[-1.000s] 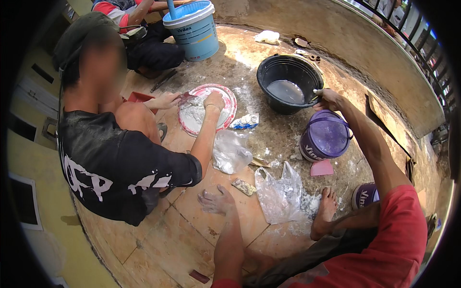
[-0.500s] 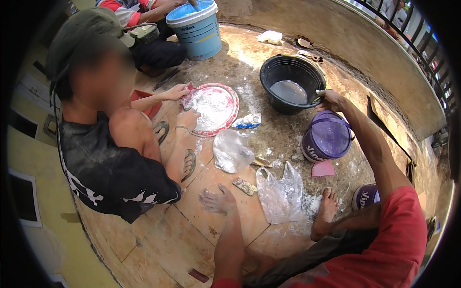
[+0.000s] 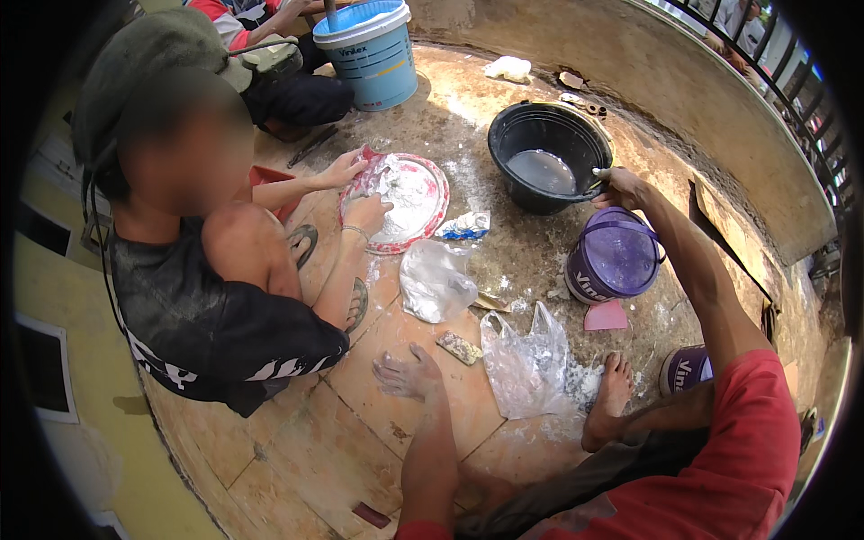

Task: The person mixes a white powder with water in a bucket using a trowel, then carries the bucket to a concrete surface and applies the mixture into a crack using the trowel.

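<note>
Plainly, in the head view, the black basin is sitting ahead of the person and right of centre, and the right hand is meeting it at the right side of its rim. Being round, it is showing no long axis; its mouth is facing the camera, and cloudy liquid is pooling in its bottom. The right hand is clearly the nearer one: it is pinching the rim, though the full wrap of its fingers is not showing. The left hand is holding nothing; its fingers are spreading above the tiled floor, well apart from the basin, which is lying forward and to the right of it. Whether that palm is touching the tiles, the view is not telling. A purple lidded pail is standing just beside the basin, near the right forearm, and a clear plastic bag is lying to the right of the left hand. The basin itself is resting on rough, powder-streaked concrete. Around it, a co-worker is crouching at a red-rimmed tray, and a low wall is curving along the far side.
</note>
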Tool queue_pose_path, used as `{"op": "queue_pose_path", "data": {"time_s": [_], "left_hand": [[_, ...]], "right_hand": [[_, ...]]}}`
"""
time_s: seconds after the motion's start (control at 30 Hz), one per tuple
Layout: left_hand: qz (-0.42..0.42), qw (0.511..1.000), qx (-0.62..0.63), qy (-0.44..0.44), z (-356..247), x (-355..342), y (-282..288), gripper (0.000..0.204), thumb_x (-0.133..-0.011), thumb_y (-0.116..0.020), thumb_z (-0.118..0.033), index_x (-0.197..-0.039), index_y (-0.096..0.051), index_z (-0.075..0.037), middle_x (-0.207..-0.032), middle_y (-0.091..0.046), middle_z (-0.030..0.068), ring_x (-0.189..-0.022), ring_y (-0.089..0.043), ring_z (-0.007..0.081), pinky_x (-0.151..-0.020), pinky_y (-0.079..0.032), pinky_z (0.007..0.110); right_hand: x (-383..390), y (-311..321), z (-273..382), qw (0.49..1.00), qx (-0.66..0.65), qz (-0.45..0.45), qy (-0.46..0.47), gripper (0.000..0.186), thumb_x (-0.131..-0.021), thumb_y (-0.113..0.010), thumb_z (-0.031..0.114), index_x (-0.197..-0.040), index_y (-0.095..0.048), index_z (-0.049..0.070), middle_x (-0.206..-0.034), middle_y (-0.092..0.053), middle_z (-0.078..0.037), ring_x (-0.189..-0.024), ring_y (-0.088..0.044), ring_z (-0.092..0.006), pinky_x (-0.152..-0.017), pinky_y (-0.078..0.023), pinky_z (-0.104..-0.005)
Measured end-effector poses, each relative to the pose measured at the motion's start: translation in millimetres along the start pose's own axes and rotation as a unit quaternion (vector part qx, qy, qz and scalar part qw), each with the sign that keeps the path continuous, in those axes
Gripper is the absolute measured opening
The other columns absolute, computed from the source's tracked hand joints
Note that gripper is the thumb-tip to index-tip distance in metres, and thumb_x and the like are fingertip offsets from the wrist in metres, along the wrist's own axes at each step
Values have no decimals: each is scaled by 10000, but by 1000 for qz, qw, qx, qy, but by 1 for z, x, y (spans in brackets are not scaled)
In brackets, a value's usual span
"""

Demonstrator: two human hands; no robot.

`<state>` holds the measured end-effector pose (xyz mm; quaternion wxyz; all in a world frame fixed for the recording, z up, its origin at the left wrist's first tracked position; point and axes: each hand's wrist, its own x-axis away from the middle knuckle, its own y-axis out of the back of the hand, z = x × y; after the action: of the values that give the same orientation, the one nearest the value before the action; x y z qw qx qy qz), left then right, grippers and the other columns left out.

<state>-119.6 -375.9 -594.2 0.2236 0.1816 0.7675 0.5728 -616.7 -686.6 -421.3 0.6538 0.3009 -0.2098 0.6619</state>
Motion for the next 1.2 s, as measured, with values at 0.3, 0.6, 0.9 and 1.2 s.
{"op": "queue_pose_path", "data": {"time_s": [0.3, 0.6, 0.9, 1.2], "left_hand": [[14, 1000, 11, 1, -3, 0, 6, 713, -950, -634, -568, -1462, -430, -116, -1604, -351, 160, -1573, -251, 320, -1237, -202, 665], [-6, 1000, 5, -3, -1, 0, 2, 727, -930, -657, -570, -1464, -440, -127, -1605, -369, 155, -1557, -283, 326, -1217, -236, 664], [-22, 1000, 12, -12, 0, 1, 1, 716, -931, -665, -547, -1446, -450, -99, -1576, -389, 179, -1543, -307, 342, -1209, -235, 682], [-7, 1000, 10, -6, -3, 1, 4, 713, -940, -655, -547, -1454, -441, -101, -1578, -387, 174, -1550, -295, 334, -1213, -231, 679]], "right_hand": [[2, -1, -1, 1000, -4, -6, 4, 396, -1086, -551, 388, -1113, -652, 6, -925, -714, -136, -782, -702, -243, -695, -640, -384], [2, -1, -1, 1000, -5, 0, 5, 400, -1087, -546, 384, -1133, -638, -3, -935, -706, -139, -805, -694, -239, -719, -639, -384], [3, -1, 0, 1000, -18, -1, 0, 389, -1083, -553, 367, -1132, -643, -8, -935, -713, -148, -789, -699, -239, -700, -642, -382], [9, -5, 1, 1000, -11, -5, 11, 381, -1086, -534, 358, -1123, -648, -4, -931, -718, -148, -767, -690, -233, -707, -637, -378]]}}
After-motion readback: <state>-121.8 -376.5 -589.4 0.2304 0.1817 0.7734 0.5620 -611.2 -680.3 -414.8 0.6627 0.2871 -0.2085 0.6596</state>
